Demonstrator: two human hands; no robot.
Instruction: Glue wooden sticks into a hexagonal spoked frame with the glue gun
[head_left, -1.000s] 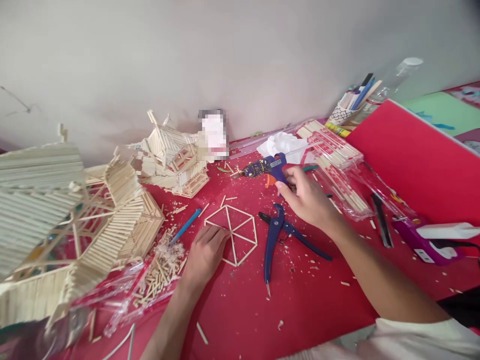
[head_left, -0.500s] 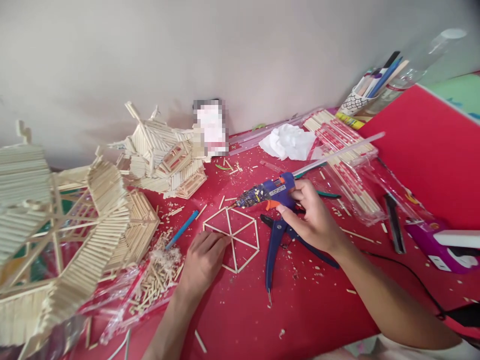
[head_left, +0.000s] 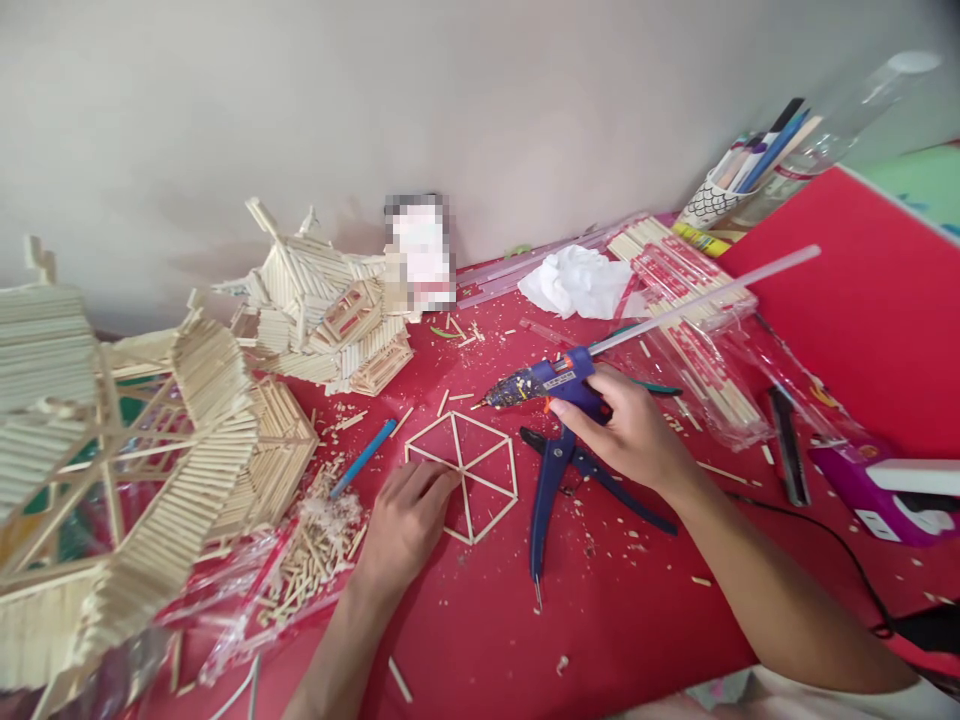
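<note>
My right hand (head_left: 634,425) is wrapped round the handle of a blue hot glue gun (head_left: 559,378), thumb near its orange trigger. A clear glue stick (head_left: 705,300) sticks out of the gun's back. The nozzle points left, just above and right of the top corner of a flat hexagon frame (head_left: 491,432) made of thin wooden sticks with spokes. On the frame's left side, the bent fingers of my left hand (head_left: 411,515) press or pinch near the hub; the fingertips are partly hidden. Below the gun lie blue-handled cutters (head_left: 551,500), jaws toward the frame.
Stick-built model buildings (head_left: 330,300) and a large roofed model (head_left: 127,450) stand at left. A blue pen (head_left: 364,458) lies by a pile of cut sticks (head_left: 304,575). Packaged sticks (head_left: 697,340), crumpled tissue (head_left: 574,282) and a box cutter (head_left: 789,450) lie at right.
The glue gun has drawn slightly right, its nozzle leaving the frame's top corner. The glue stick's rear end reaches farther right. My left hand stays on the frame.
</note>
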